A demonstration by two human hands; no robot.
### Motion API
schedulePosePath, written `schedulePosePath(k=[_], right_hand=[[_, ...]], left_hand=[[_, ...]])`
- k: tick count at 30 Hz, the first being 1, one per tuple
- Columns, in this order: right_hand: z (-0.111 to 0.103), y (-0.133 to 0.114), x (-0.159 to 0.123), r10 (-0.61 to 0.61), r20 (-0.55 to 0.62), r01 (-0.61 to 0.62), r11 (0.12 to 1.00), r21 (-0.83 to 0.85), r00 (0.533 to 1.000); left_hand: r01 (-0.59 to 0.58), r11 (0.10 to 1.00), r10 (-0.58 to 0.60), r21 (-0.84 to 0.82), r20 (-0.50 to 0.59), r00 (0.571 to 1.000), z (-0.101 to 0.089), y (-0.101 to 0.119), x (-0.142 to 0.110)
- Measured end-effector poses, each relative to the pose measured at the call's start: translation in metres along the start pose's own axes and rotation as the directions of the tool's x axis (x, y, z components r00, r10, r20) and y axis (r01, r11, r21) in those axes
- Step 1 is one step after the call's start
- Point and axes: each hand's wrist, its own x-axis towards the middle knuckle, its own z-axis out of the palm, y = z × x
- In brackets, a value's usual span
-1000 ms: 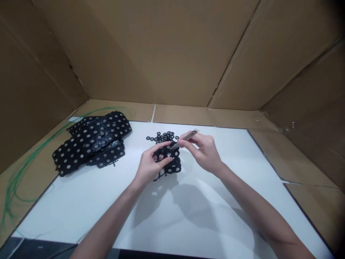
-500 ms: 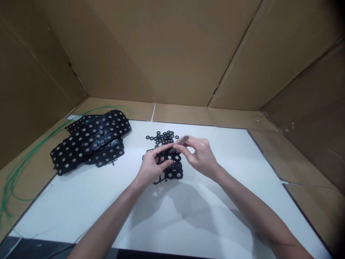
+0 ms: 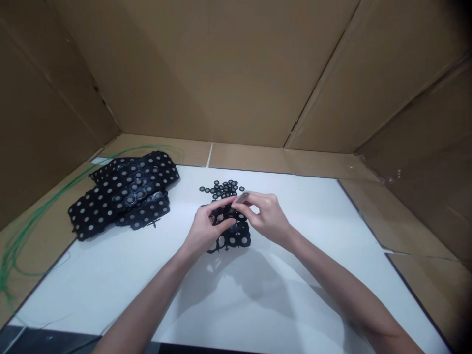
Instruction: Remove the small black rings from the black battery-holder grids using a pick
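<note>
My left hand (image 3: 206, 228) grips a black perforated lattice (image 3: 234, 240) of joined rings, which lies partly on the white board and partly under my fingers. My right hand (image 3: 267, 219) pinches a small flat grey blade-like tool (image 3: 243, 197) between thumb and fingers, and its tip is at the top of the lattice, close to my left fingers. The tool's tip is hidden among the fingers. A heap of small black rings (image 3: 221, 189) lies just beyond both hands.
A stack of black sheets with grey round dots (image 3: 121, 194) lies to the left on the white board (image 3: 295, 280). Thin green wires (image 3: 40, 231) run along the cardboard floor at the left. Cardboard walls (image 3: 206, 73) rise behind and at both sides.
My right hand has moved left and closer to my left hand, bringing the grey tool onto the lattice. The lattice sits slightly lower and flatter on the board.
</note>
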Motion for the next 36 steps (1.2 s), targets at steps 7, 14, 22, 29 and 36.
schedulePosePath(k=[7, 14, 22, 29, 36], right_hand=[[-0.039, -0.012, 0.001, 0.158, -0.388, -0.073, 0.972, 0.224, 0.908], [-0.051, -0.017, 0.000, 0.156, -0.414, -0.083, 0.978, 0.190, 0.897], [-0.028, -0.014, -0.001, 0.128, -0.182, -0.090, 0.976, 0.200, 0.975], [-0.025, -0.011, 0.000, 0.121, -0.183, -0.084, 0.977, 0.197, 0.976], [-0.025, -0.010, 0.000, 0.131, -0.183, -0.090, 0.972, 0.217, 0.974]], left_hand=[[0.043, 0.991, -0.035, 0.126, -0.065, 0.997, -0.004, 0.006, 0.002], [0.051, 0.998, -0.047, 0.036, -0.107, 0.993, -0.005, 0.006, 0.004], [-0.010, 1.000, 0.010, -0.002, -0.195, 0.981, -0.003, 0.000, 0.004], [-0.041, 0.999, 0.039, -0.005, -0.185, 0.982, -0.003, 0.000, 0.004], [-0.050, 0.998, 0.041, -0.042, -0.200, 0.979, -0.003, 0.001, 0.003]])
